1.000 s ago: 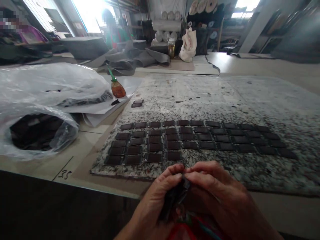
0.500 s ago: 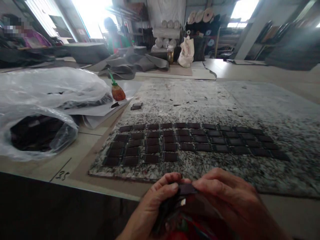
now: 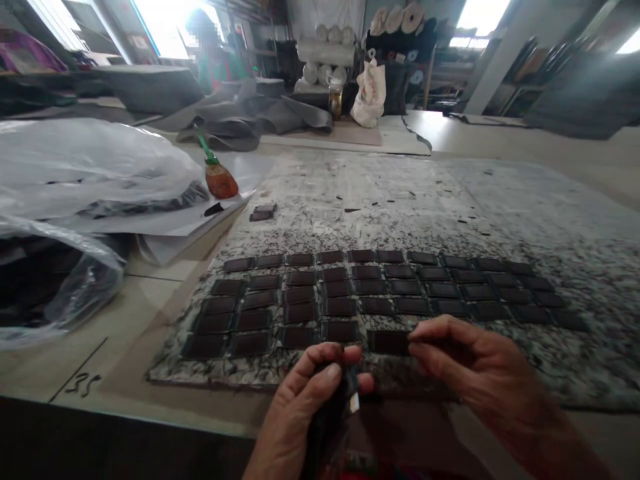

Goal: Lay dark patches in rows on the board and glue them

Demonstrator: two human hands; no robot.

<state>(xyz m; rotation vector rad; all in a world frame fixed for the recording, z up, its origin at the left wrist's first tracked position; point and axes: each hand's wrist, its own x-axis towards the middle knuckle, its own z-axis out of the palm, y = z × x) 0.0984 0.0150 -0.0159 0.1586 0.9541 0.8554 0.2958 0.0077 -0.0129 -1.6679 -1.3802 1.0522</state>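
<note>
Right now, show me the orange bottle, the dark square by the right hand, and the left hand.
Orange bottle (image 3: 218, 183), head view, on its body.
Dark square (image 3: 389, 343), head view, on its middle.
Left hand (image 3: 300, 403), head view, on its middle.

Right hand beside a dark, perhaps leather, rectangle.

Pale worktable bearing a speckled board, rows of dark rectangles on it

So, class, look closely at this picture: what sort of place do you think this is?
Probably a small leather or craft workshop: dark patches lie in neat rows on a stained board, with a glue-like bottle beside it and rolls of material stacked behind.
</note>
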